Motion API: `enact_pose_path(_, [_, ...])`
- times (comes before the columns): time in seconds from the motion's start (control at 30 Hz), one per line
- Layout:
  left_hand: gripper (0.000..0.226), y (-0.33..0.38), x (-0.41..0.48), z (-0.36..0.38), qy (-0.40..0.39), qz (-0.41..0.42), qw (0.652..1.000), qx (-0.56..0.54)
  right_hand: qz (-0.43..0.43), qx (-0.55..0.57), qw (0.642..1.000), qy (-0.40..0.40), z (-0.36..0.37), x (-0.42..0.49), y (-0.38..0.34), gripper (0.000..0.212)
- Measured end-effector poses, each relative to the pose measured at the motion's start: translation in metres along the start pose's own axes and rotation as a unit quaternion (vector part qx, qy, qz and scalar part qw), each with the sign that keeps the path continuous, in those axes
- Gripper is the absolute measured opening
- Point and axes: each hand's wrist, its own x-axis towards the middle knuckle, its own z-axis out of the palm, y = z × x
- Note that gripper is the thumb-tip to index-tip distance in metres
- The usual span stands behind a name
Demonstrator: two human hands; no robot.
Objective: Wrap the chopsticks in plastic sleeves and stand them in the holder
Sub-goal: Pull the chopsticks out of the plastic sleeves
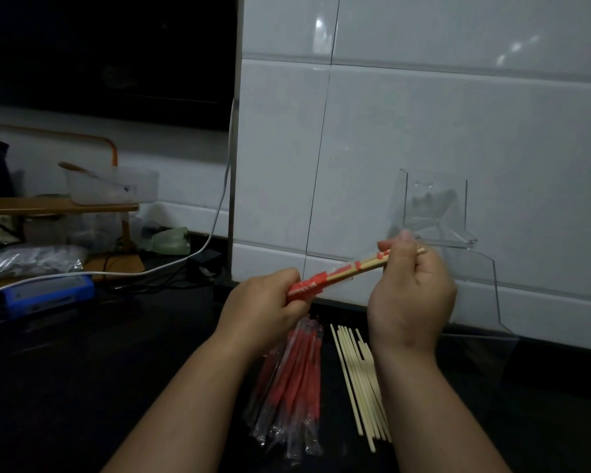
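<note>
In the head view, the person holds the work up in front of the tiled wall (423,114), above the dark counter (116,370), where both hands can line it up. The left hand (270,302) is closed round the lower end of a red-printed sleeve (307,287), gripping it so the open mouth points up and to the right. The right hand (410,295) pinches a pair of chopsticks (372,262) near their upper end, thumb on top, with a short bit of wood poking out past the fingers. The pair is already partly inside the sleeve, and the bare wood between the hands suggests it has some way to slide yet. The grip near the far end probably lets the right hand push along the pair's length while the left keeps the thin plastic from buckling. On the counter below the hands lie the supplies, side by side but apart: a loose fan of empty sleeves (294,380) on the left and a row of bare chopsticks (359,380) on the right, each under the hand that would pick from it. The clear holder (464,206) stands against the wall just behind the right hand, near enough for a short lift. No wrapped pair shows in it, though dim smudges behind its walls are hard to read, so the task looks to be in an early stage. Off to the left sit a blue device (48,295), a white cable (215,227) and a clear tub (113,186) on a wooden shelf.
</note>
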Motion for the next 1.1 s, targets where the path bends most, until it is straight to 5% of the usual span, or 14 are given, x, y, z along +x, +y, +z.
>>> enact_pose_path(0.5, [0.034,-0.009,0.002,-0.001,0.041,-0.04,0.998,0.011,-0.04,0.018,0.991,0.124,-0.013,0.016,-0.012,0.031])
enact_pose_path(0.83, [0.034,0.002,-0.001,0.001,0.027,0.012,0.999,0.039,0.059,0.077,0.995,0.006,-0.004,0.005,-0.011,0.035])
enact_pose_path(1.1, [0.032,-0.005,0.002,0.004,0.033,-0.048,0.997,0.051,0.033,0.097,0.988,0.117,-0.01,0.013,-0.017,0.038])
